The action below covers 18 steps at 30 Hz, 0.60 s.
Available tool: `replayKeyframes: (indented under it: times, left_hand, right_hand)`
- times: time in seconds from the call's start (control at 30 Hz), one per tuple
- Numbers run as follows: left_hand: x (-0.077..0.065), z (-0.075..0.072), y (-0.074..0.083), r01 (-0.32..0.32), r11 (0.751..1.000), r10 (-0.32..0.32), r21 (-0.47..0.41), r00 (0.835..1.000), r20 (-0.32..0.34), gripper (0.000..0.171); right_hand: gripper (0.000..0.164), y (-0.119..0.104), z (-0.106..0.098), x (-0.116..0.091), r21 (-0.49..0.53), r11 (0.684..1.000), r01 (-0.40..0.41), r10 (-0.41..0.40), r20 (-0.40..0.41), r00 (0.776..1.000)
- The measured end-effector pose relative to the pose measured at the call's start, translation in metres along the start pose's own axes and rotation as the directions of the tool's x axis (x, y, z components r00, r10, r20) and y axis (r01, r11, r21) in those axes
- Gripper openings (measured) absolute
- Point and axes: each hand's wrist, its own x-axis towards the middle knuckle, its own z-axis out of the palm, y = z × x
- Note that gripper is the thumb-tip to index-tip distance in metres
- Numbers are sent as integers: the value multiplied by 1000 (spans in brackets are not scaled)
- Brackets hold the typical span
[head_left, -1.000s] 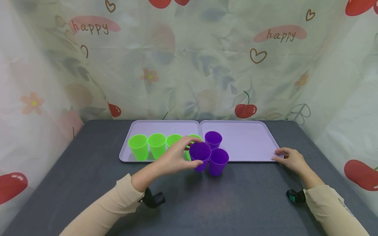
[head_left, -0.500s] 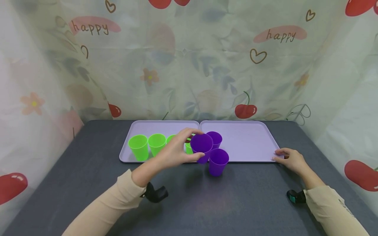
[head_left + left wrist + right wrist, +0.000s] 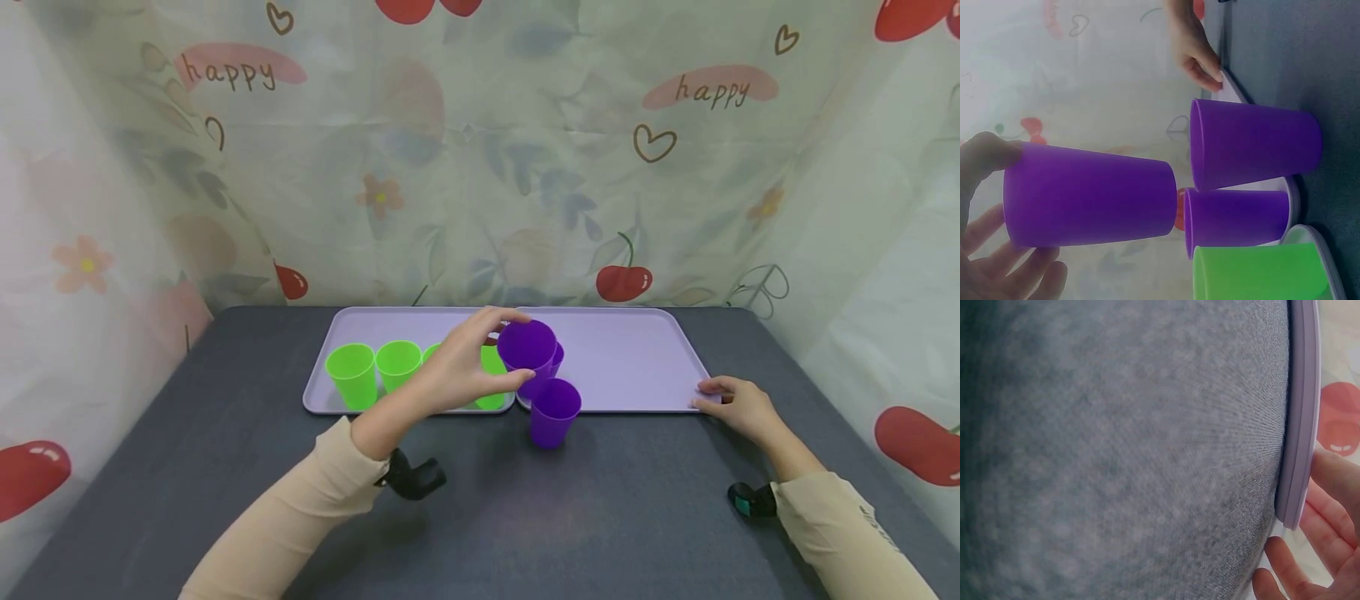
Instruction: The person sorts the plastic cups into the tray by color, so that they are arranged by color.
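Observation:
My left hand (image 3: 510, 348) grips a purple cup (image 3: 527, 348) by its rim, held in the air over the seam between the two lilac trays; in the left wrist view this cup (image 3: 1088, 194) sits between my thumb (image 3: 985, 156) and fingers. A second purple cup (image 3: 557, 357) stands on the right tray (image 3: 630, 350), mostly hidden behind the held one. A third purple cup (image 3: 553, 412) stands on the grey table just before that tray. My right hand (image 3: 705, 397) holds the right tray's near right corner, fingers (image 3: 1335, 506) at its rim (image 3: 1300, 425).
Several green cups (image 3: 351, 375) stand in a row on the left tray (image 3: 390, 321); the nearest one (image 3: 491, 382) is beside my left hand. A flowered curtain (image 3: 480, 167) closes the back and sides. The grey table (image 3: 600, 517) stretches toward me.
My left hand has lifted the purple cup off the table and carried it up and to the right, over the trays' seam. The right hand has stayed on the tray corner.

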Motion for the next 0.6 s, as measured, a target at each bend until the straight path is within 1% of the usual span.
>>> replayKeyframes:
  times: [0.03,0.17,0.6]
  left_hand:
    - [1,0,0,0,1000,0,-2,1000,-2,53]
    - [7,2,2,-1,1000,1,-14,1000,-7,52]
    - [22,10,2,31,998,-30,-55,999,13,52]
  right_hand:
    - [54,0,0,0,9,1000,8,-8,13,1000]
    - [53,-1,0,0,6,1000,8,-8,15,1000]
    - [52,-2,0,-1,-7,1000,7,-7,-5,1000]
